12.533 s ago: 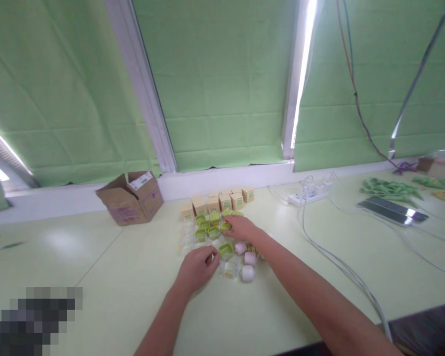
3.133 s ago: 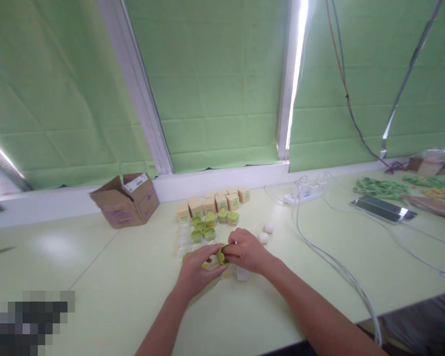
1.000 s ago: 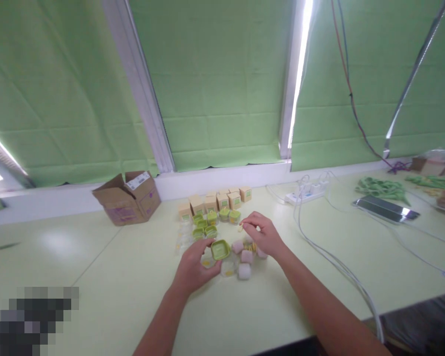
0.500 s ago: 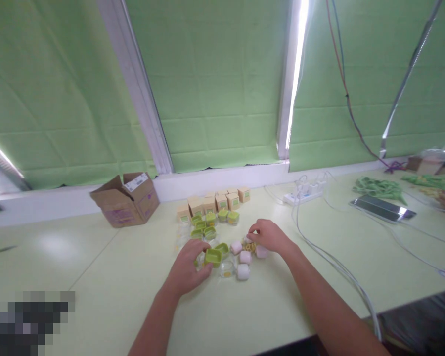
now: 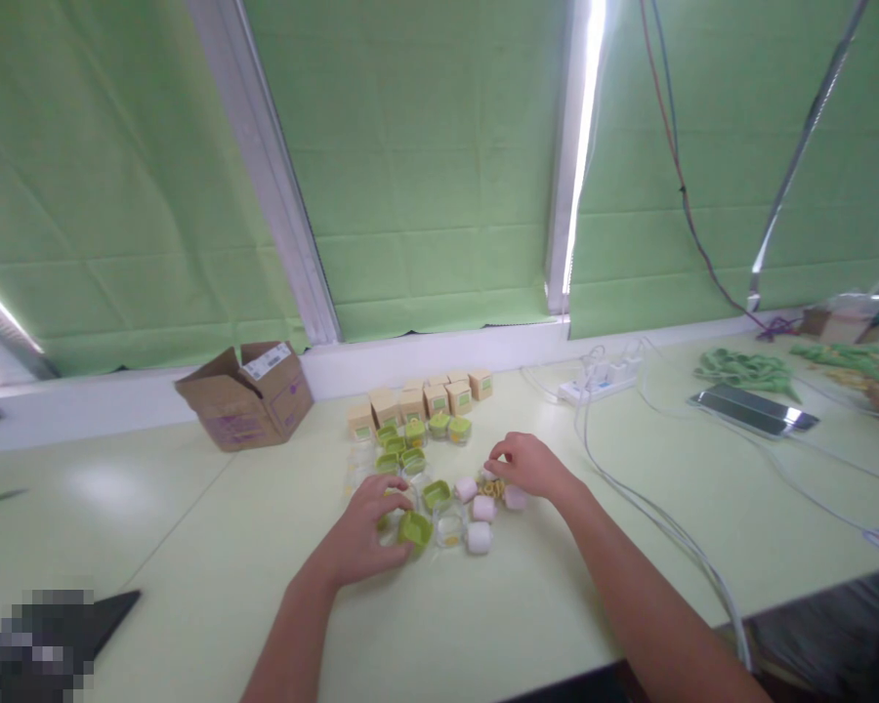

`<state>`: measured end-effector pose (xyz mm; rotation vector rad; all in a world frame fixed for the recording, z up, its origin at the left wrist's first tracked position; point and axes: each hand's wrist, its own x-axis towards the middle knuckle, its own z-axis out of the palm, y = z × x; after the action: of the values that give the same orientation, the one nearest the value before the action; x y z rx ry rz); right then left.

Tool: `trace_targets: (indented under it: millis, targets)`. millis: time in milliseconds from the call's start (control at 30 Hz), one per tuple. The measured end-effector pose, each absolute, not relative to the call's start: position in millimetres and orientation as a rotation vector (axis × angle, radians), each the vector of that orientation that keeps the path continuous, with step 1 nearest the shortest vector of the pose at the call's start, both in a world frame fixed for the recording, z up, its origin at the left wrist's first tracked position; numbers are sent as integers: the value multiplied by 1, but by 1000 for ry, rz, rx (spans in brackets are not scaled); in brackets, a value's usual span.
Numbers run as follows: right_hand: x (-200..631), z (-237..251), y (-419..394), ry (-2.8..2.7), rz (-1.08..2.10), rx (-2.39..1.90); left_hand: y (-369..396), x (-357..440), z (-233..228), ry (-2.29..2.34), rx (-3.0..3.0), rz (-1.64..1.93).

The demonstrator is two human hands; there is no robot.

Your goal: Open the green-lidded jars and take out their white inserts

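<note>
left hand: the person's left hand (image 5: pixel 370 532) is curved round a yellow-green, square, open-topped cup, plastic by its look (image 5: pixel 415 528), thumb at the near side, fingers across the far side; grip fairly wide, the cup between.
right hand: the person's right hand (image 5: pixel 527 464) has thumb and fingers drawn close together over a small heap of yellow, ring-like pieces (image 5: pixel 492 487); whether anything is pinched there, cannot tell.
held cup: low over the pale surface (image 5: pixel 425 630), hollow side showing; whether its base touches, cannot tell.
cup, handling: probably light, thin-walled and stiff, a little slick; best taken by two opposite side walls, below the rim, with a mild squeeze.
second cup: a matching yellow-green square cup (image 5: pixel 437 495) rests beyond the first, open side up; likely handles the same.
clear tub: a transparent, rounded tub with a yellow patch (image 5: pixel 450 528) stands just right of the held cup; probably rigid, perhaps prone to scuffs or cracks, so better held low round its wall.
pale pieces: pinkish-white, short, rounded cylinders (image 5: pixel 479 537) lie right of the tub; softness hard to judge; a gentle pinch across the middle would suit.
yellow heap: pieces look tiny and light, likely to scatter; fingertips only.
</note>
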<state>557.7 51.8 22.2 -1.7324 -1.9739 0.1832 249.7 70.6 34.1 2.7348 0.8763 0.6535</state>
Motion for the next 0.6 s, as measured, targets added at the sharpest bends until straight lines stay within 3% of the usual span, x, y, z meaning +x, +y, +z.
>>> trace_targets:
  millis: [600]
  targets:
    - [554,16,55,-1992,180,-1710,86,243,18,1016,2906,687]
